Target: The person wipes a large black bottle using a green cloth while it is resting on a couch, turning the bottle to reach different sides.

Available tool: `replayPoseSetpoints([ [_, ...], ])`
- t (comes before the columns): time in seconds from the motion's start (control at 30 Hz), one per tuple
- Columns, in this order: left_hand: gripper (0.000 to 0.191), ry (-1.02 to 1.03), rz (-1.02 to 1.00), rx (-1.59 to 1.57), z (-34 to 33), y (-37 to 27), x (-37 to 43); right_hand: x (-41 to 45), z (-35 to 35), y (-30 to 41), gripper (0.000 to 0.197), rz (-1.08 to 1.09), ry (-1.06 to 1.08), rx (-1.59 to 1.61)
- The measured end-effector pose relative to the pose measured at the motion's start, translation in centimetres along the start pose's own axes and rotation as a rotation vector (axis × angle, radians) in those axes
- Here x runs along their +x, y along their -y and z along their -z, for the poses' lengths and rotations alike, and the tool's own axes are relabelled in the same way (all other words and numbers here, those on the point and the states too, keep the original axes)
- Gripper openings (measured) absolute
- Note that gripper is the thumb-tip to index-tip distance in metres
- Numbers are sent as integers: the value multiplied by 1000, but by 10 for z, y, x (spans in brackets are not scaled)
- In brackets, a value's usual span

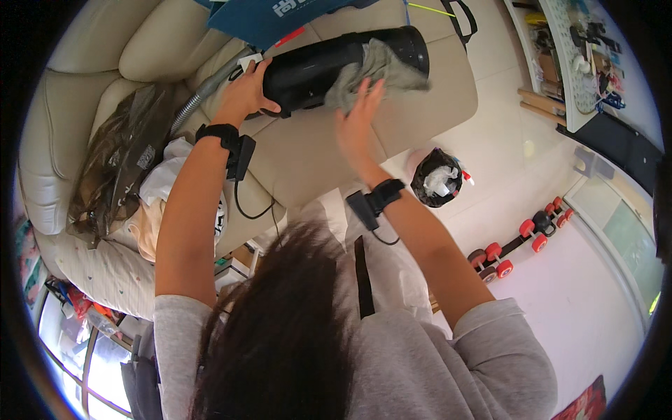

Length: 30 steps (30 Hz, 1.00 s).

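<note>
A long black cylindrical tube lies across the beige leather sofa seat, with a wider rim at its right end. My left hand grips the tube's left end, thumb along the near side and fingers on top. Over the right half of the tube drapes a grey-green cloth, some of it hanging past the near side. My right hand is blurred, its extended fingers overlapping the cloth's near edge; whether they pinch it is hidden. Each wrist wears a black strap with a small device and a cable.
A grey ribbed hose runs beside the tube's left end. Plastic bags lie on the sofa's left side. Behind the tube stands a blue bag. On the floor at right are a lined waste bin and several red dumbbells.
</note>
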<state>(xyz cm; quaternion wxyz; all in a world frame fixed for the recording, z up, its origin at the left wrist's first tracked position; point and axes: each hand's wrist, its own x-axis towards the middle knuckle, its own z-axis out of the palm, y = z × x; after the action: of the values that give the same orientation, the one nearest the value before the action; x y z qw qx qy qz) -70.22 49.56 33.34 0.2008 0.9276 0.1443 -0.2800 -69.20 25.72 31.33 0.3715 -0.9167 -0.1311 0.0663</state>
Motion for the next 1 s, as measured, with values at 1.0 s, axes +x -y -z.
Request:
replayPoseSetpoints([
  [1.0,98,-177,11,20,-29,15,-29,10,-38,40,55,694,151,-455],
])
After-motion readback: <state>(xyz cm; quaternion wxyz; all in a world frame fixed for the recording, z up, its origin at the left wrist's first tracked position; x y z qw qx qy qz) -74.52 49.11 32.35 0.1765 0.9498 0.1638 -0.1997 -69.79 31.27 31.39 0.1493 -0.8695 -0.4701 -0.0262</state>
